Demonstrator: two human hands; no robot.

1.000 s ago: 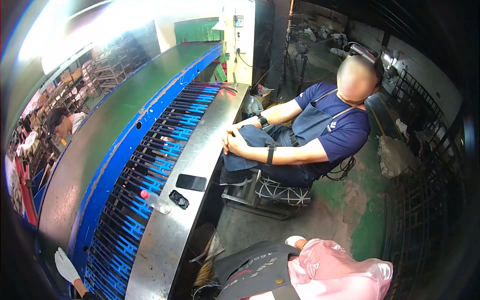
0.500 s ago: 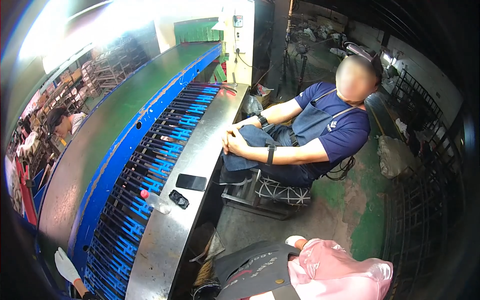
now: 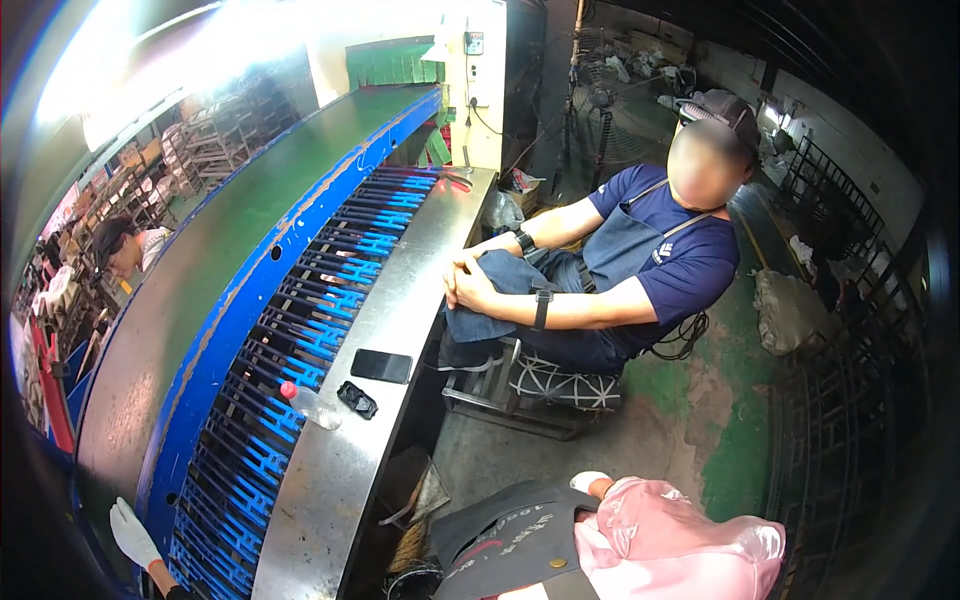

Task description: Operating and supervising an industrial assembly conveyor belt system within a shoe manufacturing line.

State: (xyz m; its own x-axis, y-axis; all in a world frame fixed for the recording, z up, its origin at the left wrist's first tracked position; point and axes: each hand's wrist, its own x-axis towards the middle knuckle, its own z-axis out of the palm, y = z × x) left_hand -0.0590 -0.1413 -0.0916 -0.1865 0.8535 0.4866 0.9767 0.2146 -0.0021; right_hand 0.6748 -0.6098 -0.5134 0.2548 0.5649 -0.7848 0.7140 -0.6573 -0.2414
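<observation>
My left hand [image 3: 133, 533], in a white glove, lies at the near end of the green conveyor belt [image 3: 205, 290], by its blue side rail [image 3: 235, 325]. Its fingers stretch out along the surface and hold nothing I can see. My right hand [image 3: 588, 483], also white-gloved, shows only in small part between the pink sleeve [image 3: 665, 520] and the dark apron [image 3: 510, 530]. Its fingers are hidden. Beside the rail runs a row of dark rods with blue fittings [image 3: 265, 465].
A steel ledge [image 3: 325, 490] carries a phone [image 3: 382, 366], a small black object [image 3: 357, 400] and a clear bottle with a red cap [image 3: 315, 408]. Across it a seated co-worker [image 3: 650, 260] clasps both hands on a knee. Another person [image 3: 130, 250] stands beyond the belt.
My left hand has shifted very slightly, still by the rail. The seated co-worker's head has turned and tilted a little. The rods' blue fittings look slightly shifted.
</observation>
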